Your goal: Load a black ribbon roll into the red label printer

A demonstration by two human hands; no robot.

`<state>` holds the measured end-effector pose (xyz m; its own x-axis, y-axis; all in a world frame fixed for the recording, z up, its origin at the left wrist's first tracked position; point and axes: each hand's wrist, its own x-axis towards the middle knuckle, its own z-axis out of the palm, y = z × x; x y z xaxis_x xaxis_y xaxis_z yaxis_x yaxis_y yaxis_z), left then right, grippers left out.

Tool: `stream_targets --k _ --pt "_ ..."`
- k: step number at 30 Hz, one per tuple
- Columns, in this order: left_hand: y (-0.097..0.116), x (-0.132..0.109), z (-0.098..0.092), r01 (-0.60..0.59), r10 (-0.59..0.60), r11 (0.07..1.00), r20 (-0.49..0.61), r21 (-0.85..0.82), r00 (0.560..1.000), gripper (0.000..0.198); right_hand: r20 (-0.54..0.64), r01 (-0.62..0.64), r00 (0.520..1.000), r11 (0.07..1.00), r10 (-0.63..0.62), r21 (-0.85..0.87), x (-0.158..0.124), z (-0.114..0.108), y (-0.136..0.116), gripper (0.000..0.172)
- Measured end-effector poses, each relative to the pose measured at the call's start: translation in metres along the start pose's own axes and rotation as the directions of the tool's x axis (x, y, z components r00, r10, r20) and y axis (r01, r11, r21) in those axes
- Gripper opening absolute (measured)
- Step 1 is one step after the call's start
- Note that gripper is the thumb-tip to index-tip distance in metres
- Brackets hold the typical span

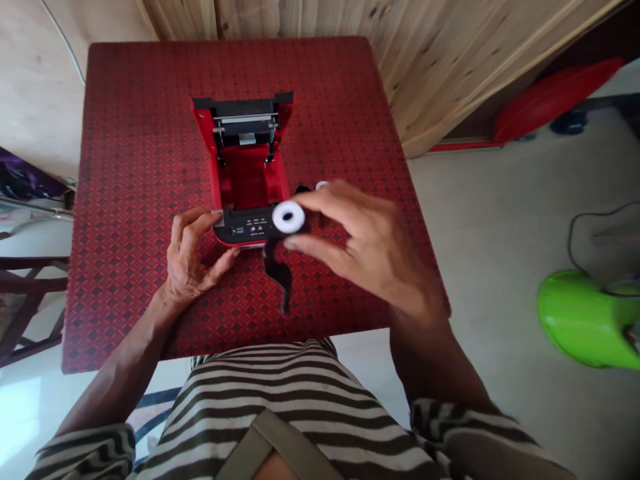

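A small red and black printer (pixel 250 223) sits on the table with its lid (pixel 245 120) raised and its red inner compartment (pixel 249 177) exposed. My left hand (pixel 189 257) grips the front left corner, fingertips on top and thumb at the front edge. Between the thumb and fingers of my right hand (pixel 363 243) is a small white paper roll (pixel 289 217) with a dark hole in its end. It is held over the printer's front right corner, outside the compartment. A black strap (pixel 280 273) trails below the roll, in front of the printer; where it attaches is hidden.
The table (pixel 150 87) has a red patterned cover. Beyond my right hand a white round object (pixel 323 185) and a small black item (pixel 302 189) are partly hidden. A wooden wall (pixel 300 19) borders the far side; a green bin (pixel 585 320) is on the floor to the right.
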<state>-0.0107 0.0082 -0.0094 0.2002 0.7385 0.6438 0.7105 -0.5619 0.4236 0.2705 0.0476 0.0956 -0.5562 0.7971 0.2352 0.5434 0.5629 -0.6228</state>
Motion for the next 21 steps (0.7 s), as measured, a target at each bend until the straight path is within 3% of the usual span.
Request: stream_targets --k 3,6,11,16,21 --pt "0.0 -0.002 0.0 -0.002 0.002 1.0 0.001 0.003 1.0 0.064 0.068 0.047 0.997 0.982 -0.035 -0.185 0.048 0.011 0.002 0.023" --pt "-0.001 -0.004 0.001 -0.02 0.02 0.999 0.001 0.032 1.0 0.067 0.186 0.091 0.982 0.945 -0.033 -0.314 0.077 0.034 0.008 0.02" --pt "0.0 -0.005 0.0 0.009 -0.01 0.999 0.032 0.039 0.999 0.066 0.27 0.117 0.963 0.888 0.008 -0.444 0.093 0.055 0.011 0.036" --pt "0.001 -0.005 0.0 0.004 -0.005 1.0 0.029 0.014 1.0 0.069 0.313 0.019 0.939 0.889 0.141 -0.458 0.11 0.056 0.014 0.038" --pt "0.001 -0.005 0.0 0.017 -0.018 0.999 0.039 0.029 0.999 0.065 0.345 0.027 0.928 0.898 0.14 -0.438 0.118 0.06 0.02 0.039"
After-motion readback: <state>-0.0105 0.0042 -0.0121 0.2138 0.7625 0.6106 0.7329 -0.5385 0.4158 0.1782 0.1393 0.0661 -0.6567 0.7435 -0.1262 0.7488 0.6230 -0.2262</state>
